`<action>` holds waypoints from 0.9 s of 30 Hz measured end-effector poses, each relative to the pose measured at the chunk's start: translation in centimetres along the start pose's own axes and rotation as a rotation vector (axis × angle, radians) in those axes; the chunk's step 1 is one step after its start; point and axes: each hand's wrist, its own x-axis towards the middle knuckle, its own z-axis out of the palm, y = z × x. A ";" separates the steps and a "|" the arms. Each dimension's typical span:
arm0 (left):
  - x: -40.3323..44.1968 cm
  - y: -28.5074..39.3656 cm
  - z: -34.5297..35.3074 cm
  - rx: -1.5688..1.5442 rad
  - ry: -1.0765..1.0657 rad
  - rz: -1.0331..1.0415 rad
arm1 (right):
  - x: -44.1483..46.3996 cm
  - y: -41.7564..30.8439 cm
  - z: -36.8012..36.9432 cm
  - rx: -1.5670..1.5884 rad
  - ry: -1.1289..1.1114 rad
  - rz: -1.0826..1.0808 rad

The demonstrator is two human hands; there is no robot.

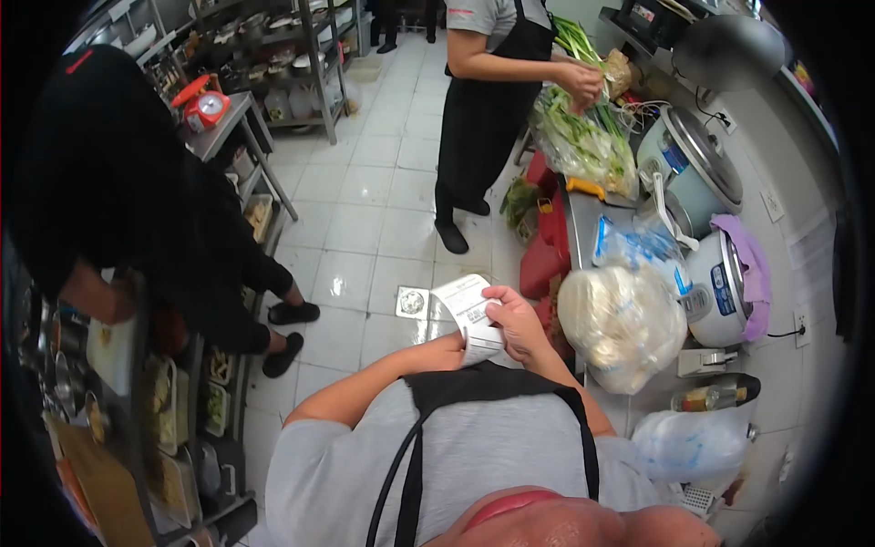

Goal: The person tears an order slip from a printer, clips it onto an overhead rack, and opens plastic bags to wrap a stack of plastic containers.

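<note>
A long white printed paper receipt (467, 305) is held out in front of my chest, its lower end curling over. My right hand (516, 321) pinches its right edge between thumb and fingers. At the lower end, my left hand (444, 352) is closed on the paper, its fingers partly hidden behind it. Small printed lines run across the receipt, too small to read.
A co-worker in a black apron (488, 128) handles green onions (574, 41) at the right counter. Another person in black (118, 182) bends over the left counter. Rice cookers (720, 283) and a bulky plastic bag (620, 319) stand at right. White floor tiles (355, 232) look wet.
</note>
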 end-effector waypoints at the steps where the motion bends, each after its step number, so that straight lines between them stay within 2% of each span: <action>1: -1.2 -0.3 -1.5 -0.057 0.075 -0.016 | 2.1 0.2 1.2 0.003 -0.015 -0.020; 2: -2.4 -0.6 -3.0 -0.111 0.154 -0.031 | 4.1 0.3 2.3 0.007 -0.034 -0.038; 5: -6.2 -5.1 -8.8 -0.306 0.063 -0.144 | 8.9 0.4 5.2 -0.052 -0.052 -0.061; 8: -10.8 -3.9 -11.6 -0.544 0.038 0.045 | 13.2 1.0 7.9 -0.070 -0.094 -0.027; 9: -11.3 -0.6 -12.4 -0.517 0.066 -0.093 | 14.8 1.4 8.5 -0.087 -0.118 -0.017; 10: -12.0 -0.6 -13.5 -0.421 0.076 -0.073 | 16.4 1.9 9.1 -0.105 -0.144 -0.007; 12: -13.6 -0.7 -15.3 -0.255 0.234 -0.290 | 19.6 2.4 10.7 -0.119 -0.191 0.037; 15: -13.2 -1.1 -18.9 -0.091 0.302 -0.326 | 24.8 2.6 12.7 -0.172 -0.229 0.056; 18: -11.9 -1.8 -23.8 0.091 0.352 -0.387 | 32.3 3.1 12.6 -0.227 -0.213 -0.165; 19: -11.4 -2.3 -25.9 0.288 0.437 -0.338 | 34.8 1.8 13.1 -0.135 -0.194 -0.221; 22: -9.6 -1.5 -33.7 0.420 0.865 -0.334 | 41.8 -2.4 13.5 -0.074 -0.203 -0.315; 24: -9.4 -1.3 -41.8 0.489 0.932 -0.438 | 46.6 -3.6 12.9 -0.156 -0.181 -0.374; 26: -9.9 -2.7 -49.9 0.659 1.316 -0.118 | 50.6 -4.4 13.3 -0.168 -0.168 -0.320; 27: -9.6 -0.3 -52.7 0.413 1.486 -0.163 | 52.2 -4.6 13.6 -0.186 -0.183 -0.272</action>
